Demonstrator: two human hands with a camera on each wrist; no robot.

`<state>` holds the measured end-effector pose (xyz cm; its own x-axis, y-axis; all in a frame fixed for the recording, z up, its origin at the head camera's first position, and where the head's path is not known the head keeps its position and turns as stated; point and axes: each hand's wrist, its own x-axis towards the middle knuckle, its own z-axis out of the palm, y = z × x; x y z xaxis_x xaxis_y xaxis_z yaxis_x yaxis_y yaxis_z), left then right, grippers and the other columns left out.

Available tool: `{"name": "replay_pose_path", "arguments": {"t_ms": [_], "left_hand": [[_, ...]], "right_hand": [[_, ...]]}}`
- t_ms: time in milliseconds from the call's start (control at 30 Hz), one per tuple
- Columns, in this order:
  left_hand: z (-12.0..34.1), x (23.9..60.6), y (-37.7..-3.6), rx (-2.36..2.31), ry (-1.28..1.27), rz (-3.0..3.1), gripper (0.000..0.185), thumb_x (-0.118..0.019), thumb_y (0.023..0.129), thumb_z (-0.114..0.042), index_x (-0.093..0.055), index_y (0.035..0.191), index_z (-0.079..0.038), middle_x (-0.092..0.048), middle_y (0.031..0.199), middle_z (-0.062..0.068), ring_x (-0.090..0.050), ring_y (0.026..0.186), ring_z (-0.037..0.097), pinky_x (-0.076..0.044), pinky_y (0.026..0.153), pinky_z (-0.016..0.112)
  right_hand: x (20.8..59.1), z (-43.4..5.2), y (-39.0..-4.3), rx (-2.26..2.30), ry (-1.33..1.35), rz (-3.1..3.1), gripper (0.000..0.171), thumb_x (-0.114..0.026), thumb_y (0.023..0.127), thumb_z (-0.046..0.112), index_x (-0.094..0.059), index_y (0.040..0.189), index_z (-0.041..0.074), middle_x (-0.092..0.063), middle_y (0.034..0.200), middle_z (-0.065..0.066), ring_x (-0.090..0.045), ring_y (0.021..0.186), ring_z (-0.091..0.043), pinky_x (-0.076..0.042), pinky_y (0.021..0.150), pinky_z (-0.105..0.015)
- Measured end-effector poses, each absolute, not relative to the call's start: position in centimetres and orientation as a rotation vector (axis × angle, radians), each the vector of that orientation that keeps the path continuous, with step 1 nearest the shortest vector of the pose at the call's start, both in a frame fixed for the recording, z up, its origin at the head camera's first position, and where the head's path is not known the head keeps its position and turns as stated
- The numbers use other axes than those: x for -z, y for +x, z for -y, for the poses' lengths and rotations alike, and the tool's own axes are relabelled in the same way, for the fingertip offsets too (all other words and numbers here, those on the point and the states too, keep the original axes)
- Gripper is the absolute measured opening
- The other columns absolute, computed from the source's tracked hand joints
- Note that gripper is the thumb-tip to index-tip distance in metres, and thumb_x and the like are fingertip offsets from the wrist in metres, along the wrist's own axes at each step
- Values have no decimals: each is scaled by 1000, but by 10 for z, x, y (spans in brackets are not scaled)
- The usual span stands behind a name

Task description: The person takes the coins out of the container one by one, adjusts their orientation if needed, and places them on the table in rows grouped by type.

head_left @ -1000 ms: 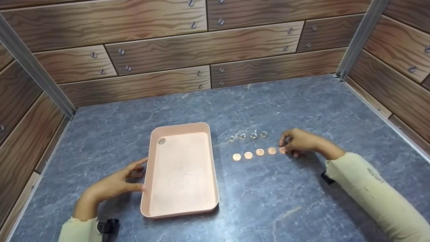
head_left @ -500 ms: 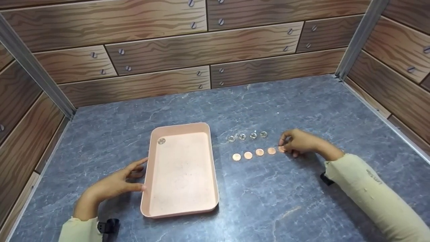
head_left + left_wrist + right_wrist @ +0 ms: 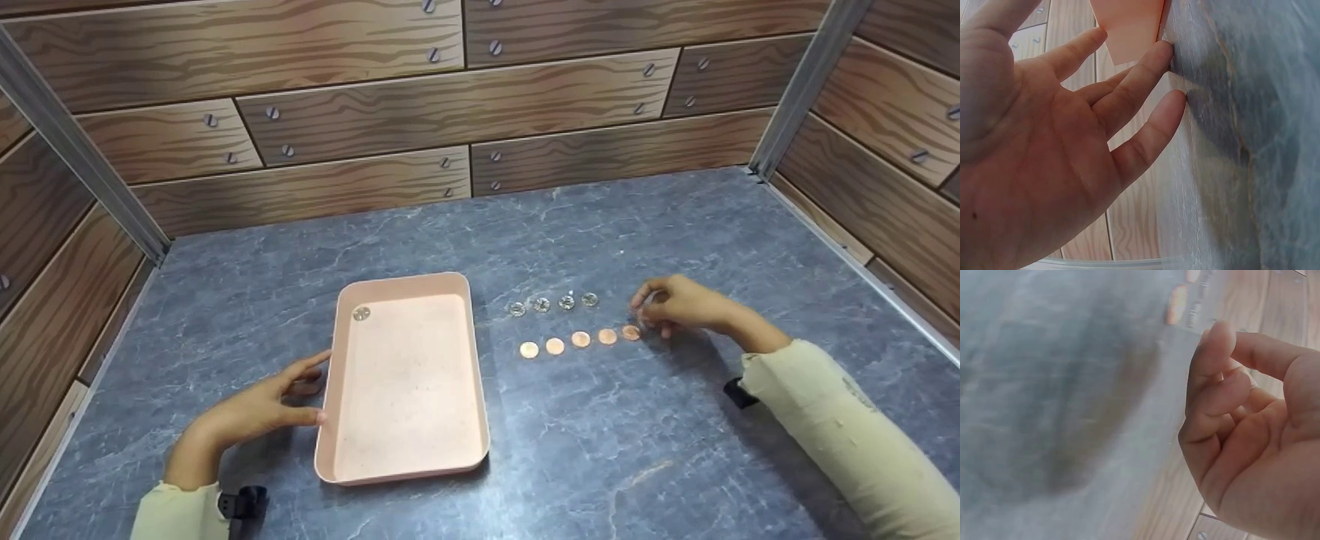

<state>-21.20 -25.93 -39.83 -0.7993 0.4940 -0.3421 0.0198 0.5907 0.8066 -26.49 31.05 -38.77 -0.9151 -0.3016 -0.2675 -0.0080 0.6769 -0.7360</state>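
My left hand (image 3: 259, 405) rests against the left side of a pink rectangular tray (image 3: 486, 420), thumb at its rim. In the left wrist view, the fingers are spread and mostly straight beside the pink tray (image 3: 1131, 34). One silver coin (image 3: 361, 313) lies in the tray's far left corner. My right hand (image 3: 686, 306) hovers just past the right end of a row of copper coins, beside the last copper coin (image 3: 631, 332). Its fingers are loosely bent, with nothing seen between them in the right wrist view. Behind that row lie several silver coins (image 3: 566, 302) in a line.
The grey-blue marbled table (image 3: 570, 450) carries the tray and both coin rows. Wood-patterned walls (image 3: 360, 127) enclose the back and sides, with metal corner posts (image 3: 795, 90). A black wrist device (image 3: 244, 502) sits by the left cuff.
My right hand has let go of the last copper coin and lifted slightly away, up and to the right. That coin lies flat in the row. The left hand and tray have not moved.
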Motion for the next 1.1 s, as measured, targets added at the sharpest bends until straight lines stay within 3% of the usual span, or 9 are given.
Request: {"name": "replay_pose_path", "arguments": {"t_ms": [333, 767, 1100], "left_hand": [[260, 397, -212, -1119, 417, -2294, 93, -71, 87, -35, -13, 156, -15, -19, 154, 32, -30, 139, 50, -43, 103, 57], [259, 397, -211, -1119, 466, -2305, 92, -71, 87, -34, -15, 155, -7, -21, 153, 35, -28, 139, 52, -39, 106, 58], [259, 400, -212, -1134, 479, -2299, 92, -71, 87, -31, -15, 155, -7, -21, 153, 35, -29, 138, 52, -38, 106, 59]], "right_hand": [[345, -284, -251, 1334, -177, -2472, 32, -59, 95, 21, -54, 120, 1, -65, 90, -2, -60, 69, -10, -47, 58, -22], [322, -224, -247, 1452, -400, -2365, 29, -60, 95, 20, -56, 119, 4, -65, 96, -10, -61, 71, -12, -48, 59, -20], [307, -172, -260, 1448, -537, -2311, 28, -59, 96, 20, -58, 119, 6, -63, 94, -5, -61, 70, -12, -48, 55, -19]]}}
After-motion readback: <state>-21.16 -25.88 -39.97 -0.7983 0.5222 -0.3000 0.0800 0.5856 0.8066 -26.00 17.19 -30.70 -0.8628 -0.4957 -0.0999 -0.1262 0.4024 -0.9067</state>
